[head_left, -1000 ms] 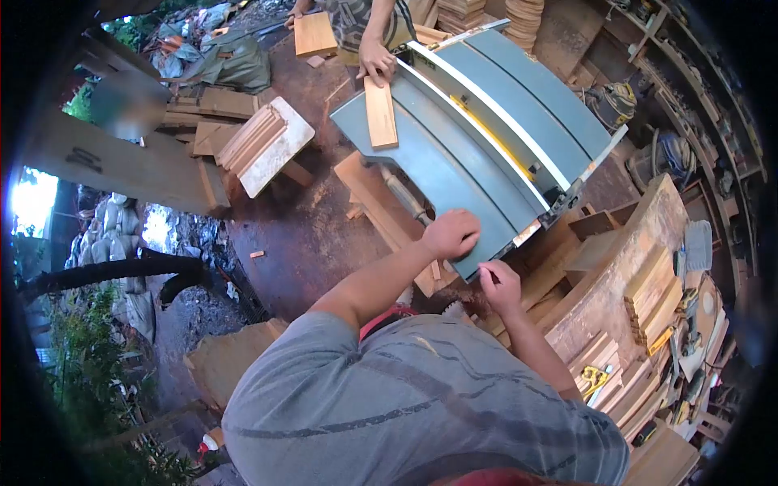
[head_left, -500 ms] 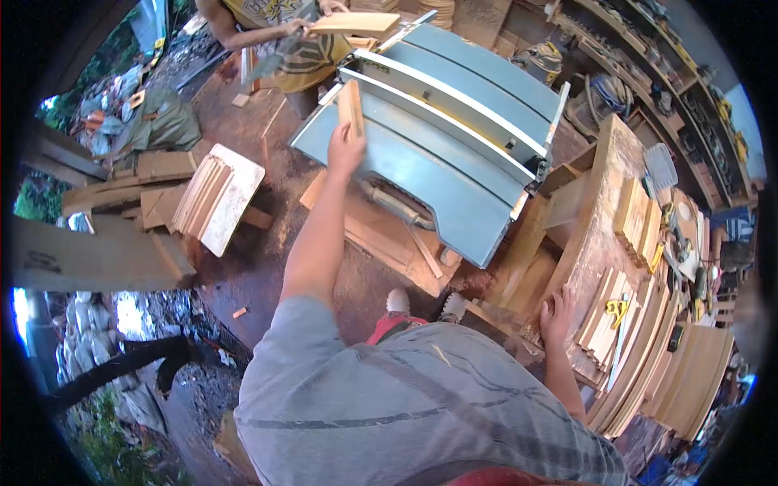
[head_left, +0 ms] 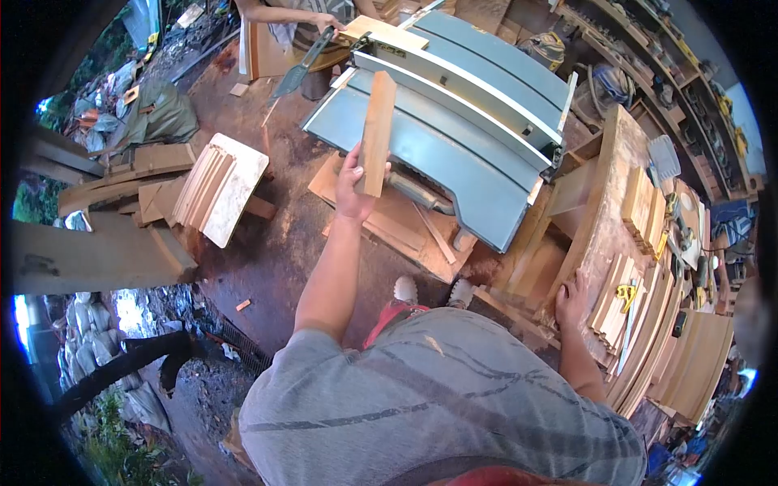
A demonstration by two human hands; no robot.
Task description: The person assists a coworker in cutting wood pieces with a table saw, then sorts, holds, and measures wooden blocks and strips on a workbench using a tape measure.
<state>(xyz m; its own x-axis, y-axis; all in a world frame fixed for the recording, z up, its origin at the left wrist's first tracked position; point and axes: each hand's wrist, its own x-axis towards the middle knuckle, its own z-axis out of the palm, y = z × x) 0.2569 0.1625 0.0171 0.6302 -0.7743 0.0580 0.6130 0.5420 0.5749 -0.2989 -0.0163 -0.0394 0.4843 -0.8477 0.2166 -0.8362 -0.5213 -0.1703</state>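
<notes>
My left hand (head_left: pixel 353 188) is closed around the lower part of a short wooden board (head_left: pixel 377 134), held upright with its broad face toward me. Behind the board lies the blue-grey top of a table saw (head_left: pixel 478 190), with a long fence (head_left: pixel 454 95) across it. My right hand (head_left: pixel 572 300) rests on the edge of the wooden workbench (head_left: pixel 590 231), fingers laid out and holding nothing. Close beside it are several thin wooden strips (head_left: pixel 609 300) with a yellow-handled tool (head_left: pixel 626 296) on top.
Across the saw, a co-worker's hand (head_left: pixel 327 23) is at a dark, long-bladed tool (head_left: pixel 301 69), near a board (head_left: pixel 385 32) at the table's far corner. A white board bearing wooden strips (head_left: pixel 235 190) stands left. Wood pieces (head_left: pixel 389 227) lie below the saw; shelves (head_left: pixel 673 73) line the right.
My left hand has drawn the board back toward me and turned its broad face up. The co-worker's board has come down to the saw's far corner. My right hand stays on the bench.
</notes>
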